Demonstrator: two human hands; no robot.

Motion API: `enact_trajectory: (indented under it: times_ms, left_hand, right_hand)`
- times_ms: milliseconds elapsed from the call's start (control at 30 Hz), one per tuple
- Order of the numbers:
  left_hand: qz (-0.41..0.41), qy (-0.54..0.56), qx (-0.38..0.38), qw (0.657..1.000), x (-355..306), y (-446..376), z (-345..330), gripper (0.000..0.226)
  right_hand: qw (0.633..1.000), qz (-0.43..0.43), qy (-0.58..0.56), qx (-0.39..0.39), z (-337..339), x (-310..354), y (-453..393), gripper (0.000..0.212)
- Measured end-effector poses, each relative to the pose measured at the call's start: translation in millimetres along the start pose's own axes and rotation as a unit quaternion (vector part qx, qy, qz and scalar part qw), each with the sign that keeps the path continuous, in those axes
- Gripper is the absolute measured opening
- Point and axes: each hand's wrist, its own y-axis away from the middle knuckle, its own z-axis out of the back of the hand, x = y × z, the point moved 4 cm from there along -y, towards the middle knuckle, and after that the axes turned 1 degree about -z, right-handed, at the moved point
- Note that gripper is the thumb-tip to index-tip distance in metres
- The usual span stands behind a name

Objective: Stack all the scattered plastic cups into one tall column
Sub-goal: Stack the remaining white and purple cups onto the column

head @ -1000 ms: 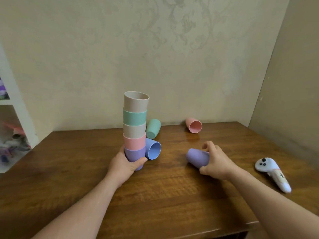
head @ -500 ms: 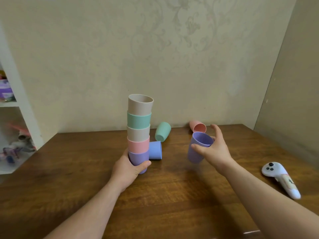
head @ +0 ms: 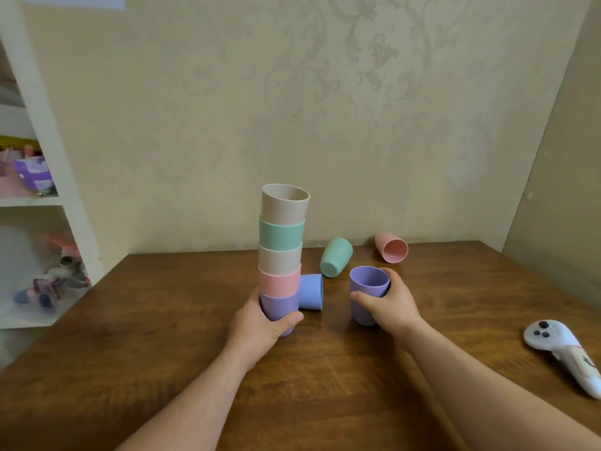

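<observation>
A column of several nested cups [head: 281, 252] stands mid-table: purple at the bottom, then pink, beige, green and beige on top. My left hand [head: 260, 323] wraps the bottom purple cup. To the right, my right hand [head: 388, 304] holds a second purple cup [head: 368, 291] upright, its mouth up and its base at the tabletop. A blue cup [head: 311, 291] lies on its side right behind the column. A green cup [head: 335, 257] and a pink cup [head: 391, 247] lie on their sides near the wall.
The wooden table [head: 325, 379] meets a beige wall at the back and right. A white handheld controller [head: 566, 353] lies at the table's right. A white shelf unit [head: 42, 203] with toys stands to the left.
My right hand picked the purple cup up off its side, turned it upright in the air, and now has it lower, beside the column. The left hand stayed on the column's base.
</observation>
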Motion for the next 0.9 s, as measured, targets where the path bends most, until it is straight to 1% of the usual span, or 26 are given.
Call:
enact_trajectory:
  times_ms: [67, 100, 167, 200, 333, 400, 467, 567, 633, 700, 900]
  left_hand:
    - [-0.003, -0.005, -0.005, 1.000, 0, 1, 0, 0.092]
    - [-0.006, -0.008, -0.006, 1.000, -1, 1, 0, 0.091]
    - [-0.010, -0.008, -0.008, 1.000, -2, 2, 0, 0.090]
    - [-0.011, -0.007, -0.008, 1.000, -2, 2, 0, 0.090]
    - [-0.014, 0.003, 0.010, 1.000, -1, 3, 2, 0.089]
    - [-0.019, 0.013, 0.016, 1.000, 1, 4, 2, 0.088]
    - [-0.018, 0.017, 0.016, 1.000, 1, 4, 3, 0.088]
    - [-0.020, 0.020, 0.021, 0.999, 2, 3, 3, 0.090]
    - [-0.023, 0.014, 0.023, 0.999, 1, 3, 3, 0.090]
    - [-0.024, 0.007, 0.023, 0.999, 1, 2, 2, 0.089]
    - [-0.029, -0.007, 0.011, 1.000, 3, 1, 2, 0.084]
  right_hand:
    - [0.999, 0.004, -0.050, -0.003, -4, 30, -6, 0.061]
    - [0.996, 0.015, -0.085, -0.009, -5, 52, -9, 0.059]
    - [0.984, 0.057, -0.165, -0.018, -8, 104, -15, 0.067]
    - [0.976, 0.086, -0.197, -0.023, -8, 133, -17, 0.067]
    - [0.948, 0.180, -0.260, -0.021, -10, 226, -11, 0.048]
    - [0.940, 0.202, -0.277, 0.002, -18, 255, -6, 0.051]
    - [0.943, 0.206, -0.258, 0.043, -32, 266, -2, 0.057]
    - [0.960, 0.199, -0.170, 0.100, -56, 255, 2, 0.062]
    - [0.966, 0.191, -0.139, 0.109, -71, 239, 4, 0.058]
    - [0.967, 0.182, -0.141, 0.106, -84, 229, 2, 0.060]
    - [0.963, 0.195, -0.142, 0.117, -110, 230, 8, 0.061]
